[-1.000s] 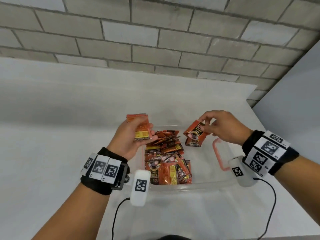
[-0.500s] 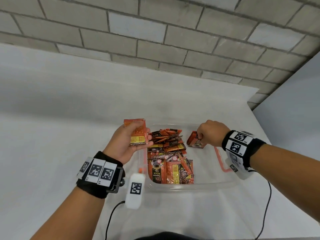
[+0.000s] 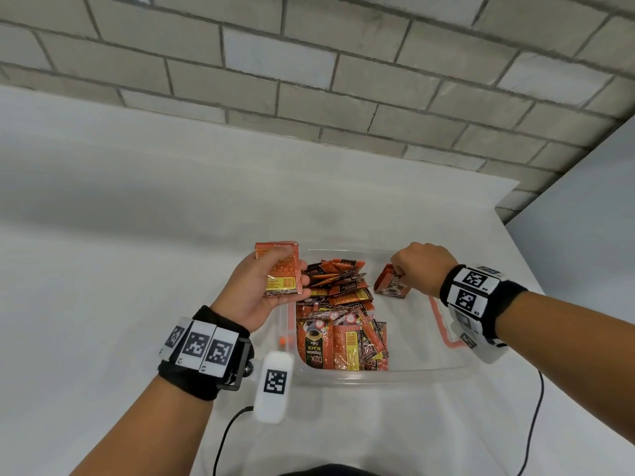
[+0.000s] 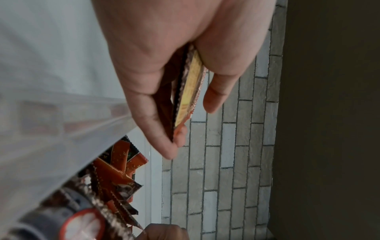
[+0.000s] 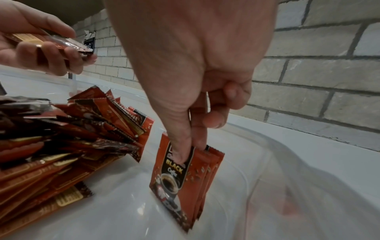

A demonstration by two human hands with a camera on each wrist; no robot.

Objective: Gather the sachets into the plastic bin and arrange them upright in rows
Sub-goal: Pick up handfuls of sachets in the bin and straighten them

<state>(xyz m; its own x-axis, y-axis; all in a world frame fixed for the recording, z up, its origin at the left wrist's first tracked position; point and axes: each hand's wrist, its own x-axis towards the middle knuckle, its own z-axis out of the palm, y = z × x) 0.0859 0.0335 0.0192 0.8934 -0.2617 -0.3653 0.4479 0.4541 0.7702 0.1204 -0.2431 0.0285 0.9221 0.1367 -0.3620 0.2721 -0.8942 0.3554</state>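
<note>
- A grey brick wall (image 3: 309, 80) is seen behind a white table (image 3: 103, 286), which fills most of the head view
- A clear plastic bin (image 3: 388, 375) is set on the table in front of the person; an orange handle (image 3: 443, 324) is seen on its right side
- A loose pile of sachets (image 3: 338, 317) in orange and black is heaped in the left half of the bin, some lying flat and others leaning at mixed angles; "BLACK Coffee" is printed on the nearest ones
- The left hand (image 3: 256, 292) is held over the bin's left edge, above the pile, and is clamped on a small stack of sachets (image 3: 281, 269); in the left wrist view the stack is seen edge-on between thumb and fingers (image 4: 148, 113)
- The right hand (image 3: 421, 267) is lowered into the far right part of the bin, apart from the pile; its thumb and fingertips are pinched on the top edge of a few upright sachets (image 5: 185, 175)
- These upright sachets are stood on their lower edge on the bare bin floor, pressed together face to face, tilted slightly
- Black bands with square printed markers (image 3: 202, 348) are worn on both wrists, and a thin black cable (image 3: 531, 424) is seen trailing over the table on the right
</note>
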